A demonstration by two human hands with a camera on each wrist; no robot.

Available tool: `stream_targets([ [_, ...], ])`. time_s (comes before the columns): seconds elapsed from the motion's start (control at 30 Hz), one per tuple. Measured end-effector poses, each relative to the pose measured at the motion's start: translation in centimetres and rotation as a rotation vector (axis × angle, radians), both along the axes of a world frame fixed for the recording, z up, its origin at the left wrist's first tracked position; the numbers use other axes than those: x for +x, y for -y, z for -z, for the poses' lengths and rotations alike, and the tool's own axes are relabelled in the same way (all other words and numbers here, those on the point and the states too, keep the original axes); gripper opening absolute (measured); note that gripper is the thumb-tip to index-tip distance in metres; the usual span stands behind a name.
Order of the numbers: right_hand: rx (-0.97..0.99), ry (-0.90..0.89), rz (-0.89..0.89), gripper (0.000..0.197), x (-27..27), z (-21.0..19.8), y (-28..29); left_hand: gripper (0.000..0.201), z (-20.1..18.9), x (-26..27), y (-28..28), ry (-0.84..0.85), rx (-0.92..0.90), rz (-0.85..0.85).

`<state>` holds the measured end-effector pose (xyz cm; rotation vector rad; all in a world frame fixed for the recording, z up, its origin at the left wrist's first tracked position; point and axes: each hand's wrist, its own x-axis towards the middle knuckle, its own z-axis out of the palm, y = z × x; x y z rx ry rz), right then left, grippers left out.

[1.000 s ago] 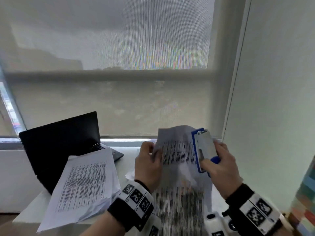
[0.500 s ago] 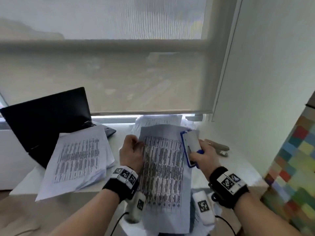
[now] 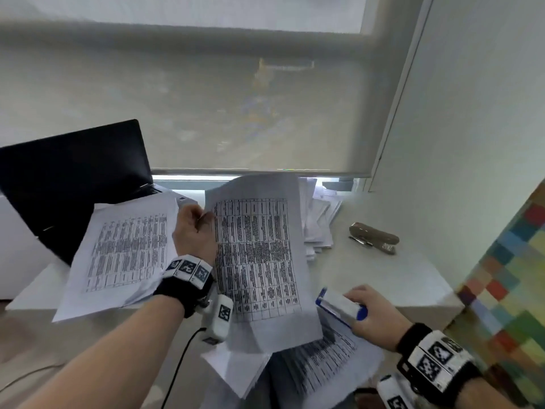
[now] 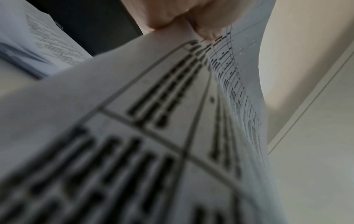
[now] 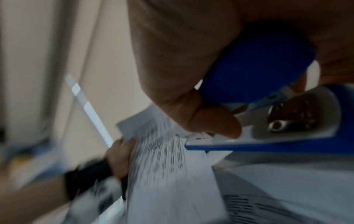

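My left hand (image 3: 193,228) pinches the upper left edge of a few printed table sheets (image 3: 256,255) and holds them up over the desk; in the left wrist view thumb and fingers (image 4: 172,16) clamp the paper (image 4: 134,106). My right hand (image 3: 368,315) grips a blue and white stapler (image 3: 339,305) low at the front right, apart from the held sheets. The right wrist view shows the stapler (image 5: 268,106) in my palm and the left hand (image 5: 118,157) with the sheets (image 5: 166,166) beyond.
A black laptop (image 3: 73,178) stands open at the left with a paper stack (image 3: 124,252) leaning on it. More paper piles lie at the back (image 3: 321,222) and front (image 3: 324,367). A brown stapler (image 3: 373,237) lies on the white desk (image 3: 383,276). A wall stands to the right.
My right hand has pulled the blue stapler off the sheets' top right corner, down and toward me. The left hand keeps hold of the sheets, shifted slightly left. The head view tilted downward.
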<state>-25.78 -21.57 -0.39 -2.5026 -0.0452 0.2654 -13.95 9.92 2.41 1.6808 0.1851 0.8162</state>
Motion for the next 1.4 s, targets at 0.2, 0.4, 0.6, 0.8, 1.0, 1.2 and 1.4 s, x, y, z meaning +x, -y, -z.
stream_targets([
  [0.2, -0.431, 0.166, -0.680, 0.052, -2.6, -1.6, -3.8, 0.018, -0.4, 0.4, -1.1, 0.031, -0.041, -0.057],
  [0.4, -0.554, 0.178, -1.015, 0.035, -2.1, -0.1, -9.9, 0.025, -1.0, 0.3, -2.1, 0.062, -0.059, -0.071],
  [0.6, -0.632, 0.250, -1.015, 0.035, 0.0, 0.6, -13.4, 0.019, -0.6, 0.2, -3.5, 0.079, -0.071, -0.068],
  [0.8, -0.715, 0.267, -1.042, 0.047, 0.4, 1.2, -13.7, 0.030, -0.5, 0.5, -4.1, 0.081, -0.086, -0.071],
  [1.0, -0.746, 0.232, -1.015, 0.039, -0.2, 0.9, -12.8, 0.035, -1.3, 0.6, -4.1, 0.134, -0.105, -0.097],
  [1.2, -0.834, 0.420, -0.928, 0.039, 0.6, 1.3, -12.4, 0.038, -1.6, 0.7, -3.6, 0.150, -0.045, -0.104],
  [1.4, -0.571, 0.272, -0.849, 0.044, 1.7, 0.4, -11.0, 0.019, -1.9, 1.0, -5.3, 0.117, 0.025, -0.064],
])
